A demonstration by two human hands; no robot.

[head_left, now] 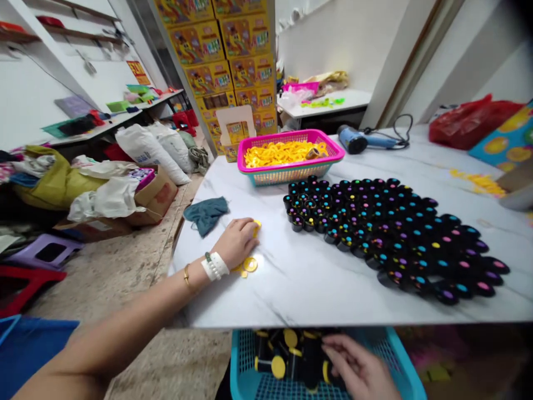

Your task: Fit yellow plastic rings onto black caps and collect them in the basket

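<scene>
My left hand (238, 243) rests on the white marbled table, its fingers curled over a yellow plastic piece (257, 225) that shows at the fingertips. Beside its wrist lie a yellow plastic ring (250, 264) and a few smaller yellow bits. Below the table edge, my right hand (358, 364) reaches into a blue basket (237, 369). Its thumb and fingers come together at a black cylinder (311, 361), one of several there with yellow ends; the grip is partly hidden. Many black cylinders with coloured dots on top (377, 228) stand grouped across the table's right side.
A pink basket (328, 141) of yellow rings, nested in a teal one, stands at the table's back. Left of it lies a dark teal cloth (207, 214). Behind are a blue heat gun (366, 139) with its cord and stacked yellow boxes (231, 72). Sacks and cartons fill the left floor.
</scene>
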